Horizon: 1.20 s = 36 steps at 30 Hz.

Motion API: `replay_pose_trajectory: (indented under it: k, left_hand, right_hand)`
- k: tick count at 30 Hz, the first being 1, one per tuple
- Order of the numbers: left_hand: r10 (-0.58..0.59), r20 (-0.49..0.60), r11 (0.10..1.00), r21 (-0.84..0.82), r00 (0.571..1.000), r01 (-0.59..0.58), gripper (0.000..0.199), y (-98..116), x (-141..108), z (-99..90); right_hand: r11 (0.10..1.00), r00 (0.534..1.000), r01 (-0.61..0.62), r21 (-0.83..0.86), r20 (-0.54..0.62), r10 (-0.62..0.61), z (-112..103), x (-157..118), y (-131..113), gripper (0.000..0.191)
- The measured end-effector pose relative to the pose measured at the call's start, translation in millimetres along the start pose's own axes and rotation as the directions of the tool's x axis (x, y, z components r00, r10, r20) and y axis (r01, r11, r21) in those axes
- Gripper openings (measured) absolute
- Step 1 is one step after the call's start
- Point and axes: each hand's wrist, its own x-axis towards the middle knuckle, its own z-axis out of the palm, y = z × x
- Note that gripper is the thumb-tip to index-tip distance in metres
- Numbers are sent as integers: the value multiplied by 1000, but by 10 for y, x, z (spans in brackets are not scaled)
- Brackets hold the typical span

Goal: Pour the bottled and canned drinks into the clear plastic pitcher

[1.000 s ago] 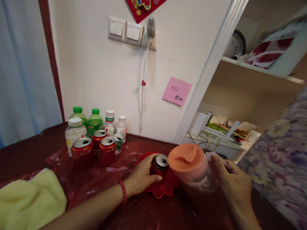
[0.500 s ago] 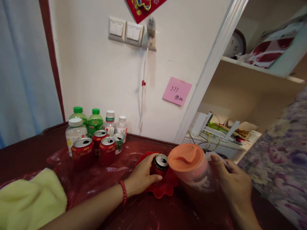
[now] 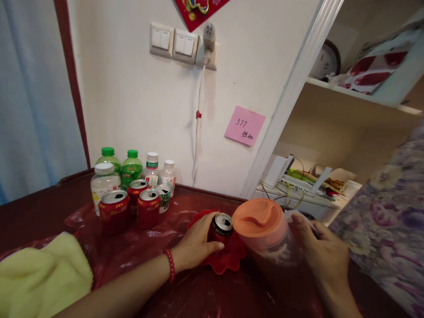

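Red-and-black can and orange-lidded jug, held side by side, almost unchanged

Item one: a red-and-black can, upright in a red scalloped dish on the dark red surface. The left hand had its fingers wrapped round the side, thumb toward me.
Item two: a clear jug with an orange lid, just right of the can. The right hand had its fingers closed on the handle. Whether lid and can rim touched, I could not tell; the jug's base was lost in shadow.
Change over the past second: next to none; both grips stayed as they were. I judged it a steady pause, with neither piece advanced.
Also present, left: three opened red cans, capped bottles, a yellow cloth.
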Motion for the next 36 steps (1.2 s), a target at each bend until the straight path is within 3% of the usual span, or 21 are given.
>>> replay_pose_trajectory:
  k: [5, 22, 28, 36]
  left_hand:
    - [-13, 6, 1000, -2, 1000, 13, 74, 24, 4, -8]
    - [-22, 23, 1000, -20, 999, 23, 77, 22, 5, -3]
    - [-19, 25, 1000, -10, 1000, 19, 76, 18, 2, -9]
    - [-6, 28, 1000, -4, 1000, 6, 75, 13, 7, -6]
  right_hand:
    - [1000, 1000, 19, 11, 4, -19, -8, -27, -33, 69]
    - [999, 999, -31, -16, 9, 31, 11, 52, 71, 84]
    - [997, 998, -66, -35, 17, 67, 1, 65, -12, 87]
    - [999, 1000, -12, -30, 0, 12, 0, 39, 8, 81]
